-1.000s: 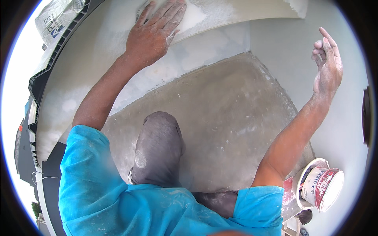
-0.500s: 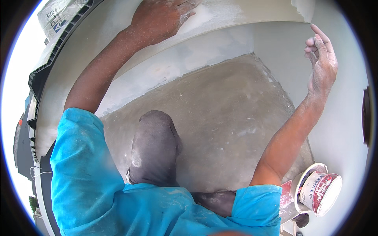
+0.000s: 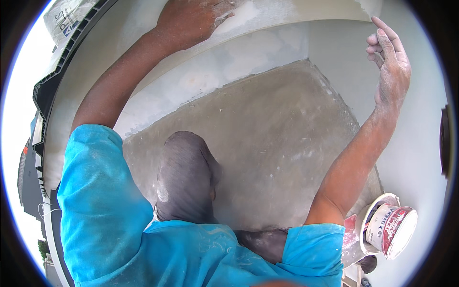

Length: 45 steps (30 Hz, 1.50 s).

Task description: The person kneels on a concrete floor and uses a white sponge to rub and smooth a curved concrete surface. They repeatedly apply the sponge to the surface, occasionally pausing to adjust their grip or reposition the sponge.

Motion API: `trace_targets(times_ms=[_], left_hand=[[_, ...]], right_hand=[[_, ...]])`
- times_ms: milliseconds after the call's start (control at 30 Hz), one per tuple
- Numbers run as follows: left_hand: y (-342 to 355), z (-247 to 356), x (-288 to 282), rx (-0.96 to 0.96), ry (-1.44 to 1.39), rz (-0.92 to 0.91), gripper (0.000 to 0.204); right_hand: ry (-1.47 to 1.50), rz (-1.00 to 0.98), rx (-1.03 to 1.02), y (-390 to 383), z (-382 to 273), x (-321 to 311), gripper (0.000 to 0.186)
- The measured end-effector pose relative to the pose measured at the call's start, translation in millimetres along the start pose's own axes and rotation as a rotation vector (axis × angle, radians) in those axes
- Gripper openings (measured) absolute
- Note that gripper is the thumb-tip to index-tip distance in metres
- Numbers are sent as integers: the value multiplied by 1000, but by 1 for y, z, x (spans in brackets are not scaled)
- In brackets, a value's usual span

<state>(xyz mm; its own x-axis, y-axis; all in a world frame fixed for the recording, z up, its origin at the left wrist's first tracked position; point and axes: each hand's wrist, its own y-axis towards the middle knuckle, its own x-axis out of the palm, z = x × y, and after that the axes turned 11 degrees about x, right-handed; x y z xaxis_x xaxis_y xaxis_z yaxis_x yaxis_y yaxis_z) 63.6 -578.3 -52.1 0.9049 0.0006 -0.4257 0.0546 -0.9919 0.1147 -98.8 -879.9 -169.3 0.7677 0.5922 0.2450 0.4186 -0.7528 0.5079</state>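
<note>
My left hand (image 3: 193, 23), dusted white at the fingers, is against the pale curved plaster panel (image 3: 282, 12) at the top, beside a whiter patch. Its fingers are bent close together and partly cut off by the upper edge; anything under them is hidden. At the upper right, my right hand (image 3: 393, 62) is raised with its dusty forefinger stretched up toward the panel's lower corner. Its other fingers curl loosely, and nothing shows in them. Whether the fingertip touches the corner, I cannot tell.
Below the panel lies a grey, dusty concrete surface (image 3: 267, 124), bordered by a patchy white wall (image 3: 215, 71) and a smooth grey wall (image 3: 425, 143). A red and white bucket (image 3: 400, 232) sits tilted in a pale container (image 3: 368, 210) at lower right. Wrapped plastic (image 3: 64, 19) is at upper left.
Both hands appear slightly higher in the picture, along with a small shift of the whole view. The right hand keeps its pose; the left stays against the panel.
</note>
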Motion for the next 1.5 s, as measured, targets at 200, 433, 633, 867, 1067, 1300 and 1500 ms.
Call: trace_targets(times_ms=[200, 433, 633, 867, 1067, 1300, 1500], left_hand=[[-111, 19, 3, -311, 161, -98, 51], [2, 14, 1, -173, -69, 98, 51], [-137, 25, 17, -367, 182, -89, 51], [-6, 17, -4, -159, 112, -121, 52], [-108, 45, 14, -237, 212, -317, 52], [10, 26, 16, -53, 102, -56, 49], [-97, 69, 23, -154, 185, -235, 48]], right_hand=[[14, 51, 59, 9, 9, -25, 27], [-101, -17, -10, 6, 14, -6, 30], [-66, 29, 89, 2, 8, -21, 26], [-101, 2, 79, -1, 12, -5, 27], [-151, 9, 3, 9, 25, -23, 31], [-145, -41, -40, 9, 26, -18, 32], [-149, 25, -45, 18, 29, -51, 31]])
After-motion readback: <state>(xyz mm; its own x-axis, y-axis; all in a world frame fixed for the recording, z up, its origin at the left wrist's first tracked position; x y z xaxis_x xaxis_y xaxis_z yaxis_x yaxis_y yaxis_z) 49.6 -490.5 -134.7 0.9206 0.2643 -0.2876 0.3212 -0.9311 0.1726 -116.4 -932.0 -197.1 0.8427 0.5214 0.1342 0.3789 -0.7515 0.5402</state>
